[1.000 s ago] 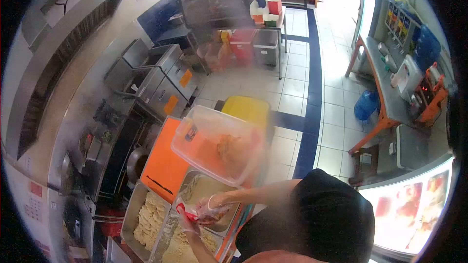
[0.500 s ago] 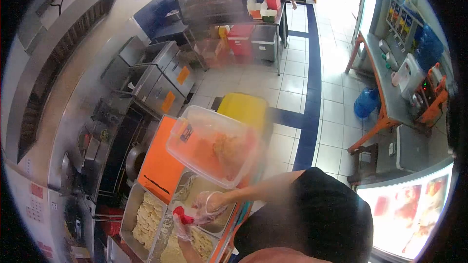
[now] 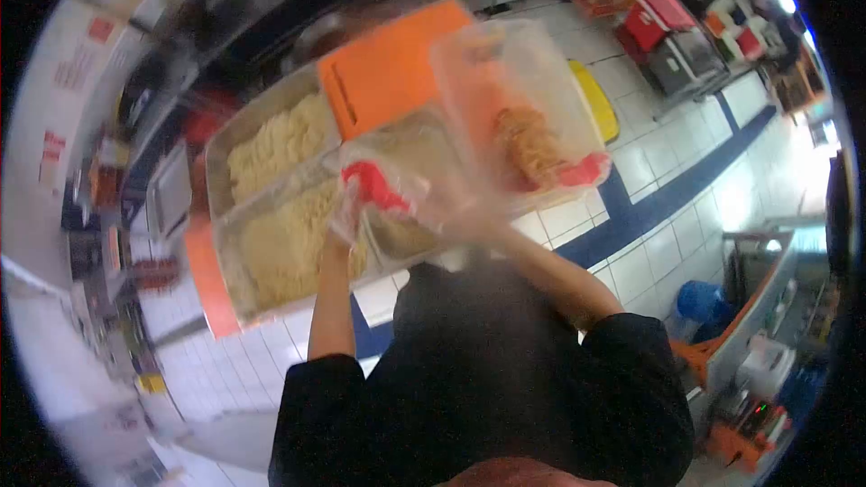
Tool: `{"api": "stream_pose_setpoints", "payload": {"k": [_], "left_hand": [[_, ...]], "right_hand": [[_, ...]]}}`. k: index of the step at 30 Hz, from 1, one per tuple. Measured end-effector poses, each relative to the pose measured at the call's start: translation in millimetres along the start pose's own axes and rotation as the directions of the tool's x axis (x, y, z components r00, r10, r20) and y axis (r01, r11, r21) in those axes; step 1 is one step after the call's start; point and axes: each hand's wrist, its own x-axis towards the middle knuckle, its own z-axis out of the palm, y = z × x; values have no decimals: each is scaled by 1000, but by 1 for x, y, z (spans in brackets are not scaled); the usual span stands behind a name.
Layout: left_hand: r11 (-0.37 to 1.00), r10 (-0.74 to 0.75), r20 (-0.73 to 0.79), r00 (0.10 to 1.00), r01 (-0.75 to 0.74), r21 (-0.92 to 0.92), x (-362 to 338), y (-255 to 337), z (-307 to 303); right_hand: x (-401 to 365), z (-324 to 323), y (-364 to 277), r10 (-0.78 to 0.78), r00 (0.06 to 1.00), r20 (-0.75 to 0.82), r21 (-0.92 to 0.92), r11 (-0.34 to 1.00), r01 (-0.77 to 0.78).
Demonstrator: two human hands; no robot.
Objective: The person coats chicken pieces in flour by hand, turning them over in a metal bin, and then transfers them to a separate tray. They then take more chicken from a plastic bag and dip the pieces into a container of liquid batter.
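Both of my hands wear clear plastic gloves above the metal trays. My left hand closes on a bright red, soft-looking piece whose kind I cannot make out. Close by on the right, my right hand is smeared by motion, and its fingers do not show clearly. Under the hands is a tray of pale, floury crumbs. Behind it stands a tray of pale, lumpy battered pieces. A third tray, with a thin pale layer inside, lies beyond the right hand.
To the right, a clear plastic tub holds golden-brown fried-looking food and a pinkish-red item. An orange board lies behind the trays. A yellow lid, a red cooler and a blue water jug are farther off.
My view has swung down and round, bringing the trays to mid-view. Both hands stay over the trays with the red piece, which now looks more stretched out.
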Motion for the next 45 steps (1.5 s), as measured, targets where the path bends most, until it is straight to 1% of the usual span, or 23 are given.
{"api": "stream_pose_setpoints", "payload": {"k": [1,4,5,6,8,10,12,15,17,19,22,25,26,28,30,31,33,35,37,39,41,42,45], "left_hand": [[939,-157,52,986,165,-301,-6,10,4],[994,13,28,1000,-16,110,11,35,-13],[852,-304,106,947,320,-414,2,24,-2],[370,-492,308,814,516,-773,-4,21,2],[313,-466,350,813,521,-794,-4,24,-18],[256,-430,391,814,525,-812,5,32,-34],[417,-484,476,734,672,-612,8,33,-51],[274,-602,549,579,796,-539,51,114,-98],[310,-617,496,611,768,-560,48,117,-84],[361,-620,447,645,740,-567,31,93,-62],[243,-679,252,690,535,-809,6,55,-13],[-54,-817,217,534,304,-951,37,101,-29],[-194,-781,304,545,252,-948,47,117,-27],[-457,-676,450,584,147,-877,66,146,-20],[-687,-537,554,636,51,-725,73,162,-14],[-685,-543,551,634,44,-727,73,156,-7],[-555,-653,534,538,141,-820,81,140,2],[-532,-620,586,523,269,-803,71,118,-2],[242,-770,116,627,455,-857,51,78,11],[184,-866,50,498,409,-894,42,83,-3],[119,-979,-67,194,266,-957,39,94,-24],[121,-979,-69,191,277,-953,41,100,-38],[276,-961,-195,195,651,-707,55,115,-76]], "right_hand": [[6,0,-1,32,999,0,-15,999,-32],[30,-14,-33,127,991,32,-61,990,-125],[33,-23,-57,127,990,64,-59,991,-123],[36,-40,-88,77,997,1,-90,993,-76],[39,-45,-98,24,999,-47,-132,991,-30],[41,-49,-80,-1,983,185,-505,858,96],[44,-56,-92,43,950,311,-555,819,145],[41,-51,-83,84,916,392,-513,847,142],[41,-29,-47,86,920,383,-422,902,91],[45,5,-3,-156,982,110,-130,977,170],[43,-23,-89,-181,950,254,-547,784,295],[62,-19,-81,-189,914,359,-739,541,402],[62,-25,-100,-190,912,364,-739,538,407],[62,-43,-151,139,986,88,-438,895,-87],[56,-42,-126,20,994,105,-679,732,57],[51,-41,-104,-88,985,145,-853,493,170],[54,-40,-76,-32,989,142,-816,562,135],[53,-38,-77,286,958,-25,-372,887,-275],[40,-33,-49,224,970,-96,-275,930,-242],[28,-26,-53,184,968,-169,-171,962,-213],[26,-20,-80,620,765,-175,621,673,-403],[24,-10,-66,515,832,-205,719,656,-229],[21,7,-42,699,706,-117,773,510,-377]]}}
